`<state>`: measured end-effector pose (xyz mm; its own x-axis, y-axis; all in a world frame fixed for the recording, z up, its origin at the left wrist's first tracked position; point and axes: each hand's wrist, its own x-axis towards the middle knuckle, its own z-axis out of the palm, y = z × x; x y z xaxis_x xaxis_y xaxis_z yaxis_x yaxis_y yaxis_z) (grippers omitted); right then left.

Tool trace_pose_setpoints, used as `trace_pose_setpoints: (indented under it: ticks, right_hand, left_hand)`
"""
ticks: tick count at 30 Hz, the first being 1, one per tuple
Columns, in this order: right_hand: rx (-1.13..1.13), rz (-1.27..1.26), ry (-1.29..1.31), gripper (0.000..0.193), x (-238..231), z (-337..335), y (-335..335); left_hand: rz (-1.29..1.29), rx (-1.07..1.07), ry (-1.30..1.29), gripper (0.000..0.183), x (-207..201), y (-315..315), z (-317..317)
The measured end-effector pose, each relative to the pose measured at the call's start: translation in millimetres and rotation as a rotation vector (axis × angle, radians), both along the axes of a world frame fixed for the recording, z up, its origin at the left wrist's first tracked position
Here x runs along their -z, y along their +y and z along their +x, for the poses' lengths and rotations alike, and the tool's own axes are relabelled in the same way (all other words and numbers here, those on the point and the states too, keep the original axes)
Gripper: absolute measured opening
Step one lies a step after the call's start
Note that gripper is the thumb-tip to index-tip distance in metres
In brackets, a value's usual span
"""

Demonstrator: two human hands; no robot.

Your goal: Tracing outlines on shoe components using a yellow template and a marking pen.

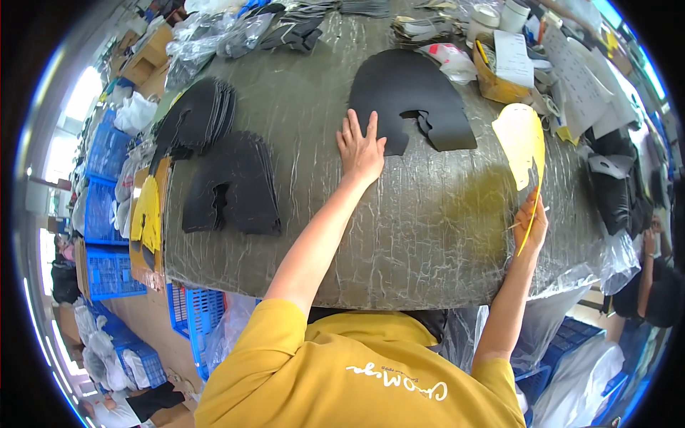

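A horseshoe-shaped black sheet piece (407,82) lies flat on the table, its notch toward me. My left hand (362,151) rests with fingers spread on its left edge and on the tabletop beside it. At the right, my right hand (530,222) grips a yellow template (519,139) of similar curved shape, tilted up on edge and clear of the black piece. A thin white stick-like tool (547,209) pokes out from between the same fingers; its exact kind cannot be made out.
Two stacks of black pieces (239,182) sit left on the plastic-covered table (307,235). Along the back are bagged dark parts (292,36), a yellow basket (499,89) with papers, and white tubs (485,21). Blue crates (114,271) stand left; another person's arm (648,264) shows far right.
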<state>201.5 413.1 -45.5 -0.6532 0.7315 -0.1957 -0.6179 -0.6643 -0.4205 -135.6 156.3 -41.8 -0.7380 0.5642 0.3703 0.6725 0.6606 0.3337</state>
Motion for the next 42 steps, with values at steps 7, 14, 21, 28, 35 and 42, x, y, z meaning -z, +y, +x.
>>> trace_pose_setpoints:
  ticks: [7,14,21,28,35,42]
  right_hand:
    - [0.037,0.064,-0.148,0.028,-13,-3,-11]
    - [-0.307,0.975,-1.009,0.037,-48,-36,-77]
    - [-0.365,1.223,-1.233,0.041,-60,-54,-102]
    - [-0.303,1.265,-1.227,0.037,-62,-70,-104]
    - [-0.363,1.544,-1.45,0.039,-73,-76,-97]
    - [-0.605,1.836,-1.19,0.076,-80,-95,-103]
  left_hand:
    - [-0.177,0.216,-0.132,0.059,-9,-75,68]
    - [0.188,0.326,-0.376,0.071,-31,-158,153]
    - [0.288,0.52,-0.595,0.065,-52,-172,144]
    - [-0.018,0.641,-0.442,0.055,-50,-162,151]
    - [0.003,0.647,-0.372,0.045,-44,-158,141]
    - [-0.02,0.624,-0.358,0.047,-47,-157,144]
